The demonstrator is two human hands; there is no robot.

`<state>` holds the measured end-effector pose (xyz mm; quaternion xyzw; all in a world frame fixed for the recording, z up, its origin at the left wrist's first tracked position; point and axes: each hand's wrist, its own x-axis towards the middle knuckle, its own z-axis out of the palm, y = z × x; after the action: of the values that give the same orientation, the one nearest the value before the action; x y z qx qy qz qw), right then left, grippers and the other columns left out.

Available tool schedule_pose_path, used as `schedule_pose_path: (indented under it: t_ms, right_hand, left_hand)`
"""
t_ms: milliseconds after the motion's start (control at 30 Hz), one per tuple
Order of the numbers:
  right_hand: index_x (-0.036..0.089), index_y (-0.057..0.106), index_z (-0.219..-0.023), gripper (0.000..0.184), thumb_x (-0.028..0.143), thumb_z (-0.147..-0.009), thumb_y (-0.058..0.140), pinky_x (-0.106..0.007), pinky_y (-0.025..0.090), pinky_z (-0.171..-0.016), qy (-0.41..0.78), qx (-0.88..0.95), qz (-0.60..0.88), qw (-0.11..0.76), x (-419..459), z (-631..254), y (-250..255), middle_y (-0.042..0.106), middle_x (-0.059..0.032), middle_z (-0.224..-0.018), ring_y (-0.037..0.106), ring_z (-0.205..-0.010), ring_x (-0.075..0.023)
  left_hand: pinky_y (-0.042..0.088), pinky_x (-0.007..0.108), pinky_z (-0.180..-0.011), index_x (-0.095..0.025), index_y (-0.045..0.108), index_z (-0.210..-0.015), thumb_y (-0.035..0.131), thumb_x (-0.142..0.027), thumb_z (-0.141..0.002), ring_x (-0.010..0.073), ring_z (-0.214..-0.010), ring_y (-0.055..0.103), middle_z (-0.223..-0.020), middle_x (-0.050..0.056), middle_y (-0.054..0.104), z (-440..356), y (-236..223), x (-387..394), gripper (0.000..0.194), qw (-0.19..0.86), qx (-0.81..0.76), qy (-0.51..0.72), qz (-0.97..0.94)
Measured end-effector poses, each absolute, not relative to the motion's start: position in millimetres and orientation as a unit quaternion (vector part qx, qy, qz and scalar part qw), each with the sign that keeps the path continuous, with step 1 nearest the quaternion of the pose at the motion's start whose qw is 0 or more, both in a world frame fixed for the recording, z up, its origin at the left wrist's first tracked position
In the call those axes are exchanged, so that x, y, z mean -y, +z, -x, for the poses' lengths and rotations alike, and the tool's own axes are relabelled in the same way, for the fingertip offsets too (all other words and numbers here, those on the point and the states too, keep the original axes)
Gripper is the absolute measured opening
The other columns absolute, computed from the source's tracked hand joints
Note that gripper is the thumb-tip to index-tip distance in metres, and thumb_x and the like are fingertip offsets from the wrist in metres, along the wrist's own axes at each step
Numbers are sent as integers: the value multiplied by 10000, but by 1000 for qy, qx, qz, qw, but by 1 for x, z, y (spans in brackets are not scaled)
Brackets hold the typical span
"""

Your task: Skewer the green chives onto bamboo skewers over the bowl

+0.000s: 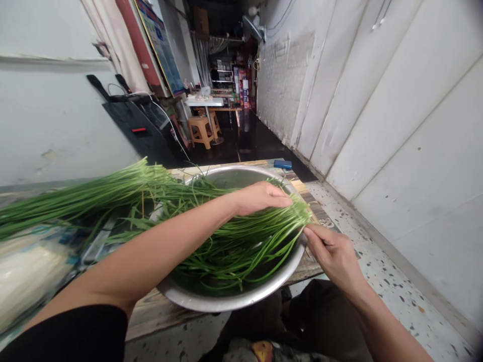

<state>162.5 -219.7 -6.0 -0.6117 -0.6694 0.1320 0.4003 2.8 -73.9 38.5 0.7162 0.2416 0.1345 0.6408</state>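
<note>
A wide metal basin (226,303) holds a heap of long green chives (230,251), their pale cut ends gathered over its right rim. My left hand (262,197) reaches across the basin and is closed over the bunch just behind those pale ends; the undersides of its fingers are hidden. At the right rim, my right hand (334,251) pinches the end of a stalk at the near edge of the bunch between thumb and finger. Another bunch of chives (86,196) lies left of the basin, its pale ends pointing towards it.
The basin stands on a wood-patterned table (151,314). A small blue box (283,164) lies at the table's far right corner. A clear bag with whitish contents (33,271) is at the left. Beyond are plastic stools (202,131), a white table (206,102) and a wall (377,115).
</note>
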Motion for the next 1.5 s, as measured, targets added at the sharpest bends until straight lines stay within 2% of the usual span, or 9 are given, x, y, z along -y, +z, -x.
schedule_pose_path:
  t_ms: [267,400,533,733,867,967,1067,1133,1500]
  right_hand:
    - [179,449,-609,339,360,-895,436,-205,322,-507,171,660,615,396,224,-166,-11,374,31,-540,369,-503,-93]
    - [175,530,-680,300,373,-888,444,-210,338,-525,160,644,631,401,227,-168,-19,426,19,-574,408,-540,-106]
    - [176,580,-797,261,394,-874,458,-224,339,-508,160,627,647,402,226,-168,-23,446,21,-568,410,-521,-115]
    - [180,581,-798,242,355,-883,438,-224,345,-518,160,637,640,398,223,-168,-18,484,17,-580,443,-532,-117]
    - [186,531,-715,260,345,-888,419,-229,325,-516,159,645,640,387,217,-170,-15,449,25,-559,425,-522,-115]
    - [189,491,-679,266,336,-888,414,-230,309,-511,151,646,641,386,213,-169,-16,405,35,-534,405,-505,-111]
    - [192,474,-665,269,327,-888,407,-230,300,-501,148,648,638,389,211,-166,-17,389,39,-526,391,-491,-108]
    - [192,476,-668,262,318,-886,405,-228,300,-497,143,646,639,392,211,-165,-18,400,39,-528,394,-488,-107]
    - [178,526,-654,300,293,-892,383,-217,321,-522,135,662,622,396,205,-170,-18,455,26,-536,431,-511,-107]
  left_hand:
    - [443,240,-697,-178,739,-851,680,-279,-655,154,-707,625,-732,15,695,10,61,40,228,433,-310,225,-816]
    - [410,235,-719,-187,747,-735,683,-245,-613,179,-752,614,-716,18,698,15,37,5,149,297,-383,207,-850]
    - [394,261,-705,-202,752,-755,650,-274,-658,198,-760,603,-779,40,708,5,0,-19,159,200,-424,186,-863]
    - [395,270,-691,-224,750,-825,598,-276,-717,198,-748,594,-814,50,703,-11,-19,-24,193,151,-456,179,-859]
    - [403,273,-716,-232,714,-973,622,-367,-702,210,-806,583,-893,60,685,-9,-14,-16,316,109,-483,189,-848]
    - [403,288,-727,-187,730,-870,625,-413,-698,222,-803,573,-848,94,675,-7,-16,-12,302,70,-510,198,-834]
    - [398,296,-690,-160,727,-689,615,-387,-709,200,-678,561,-691,93,657,-8,-21,-13,254,84,-498,165,-847]
    - [395,287,-678,-164,726,-671,631,-352,-695,185,-653,558,-669,77,659,-10,-23,-16,212,109,-489,160,-850]
    - [446,288,-840,-189,726,-873,591,-347,-744,187,-873,631,-928,36,710,-14,0,27,245,284,-390,309,-820]
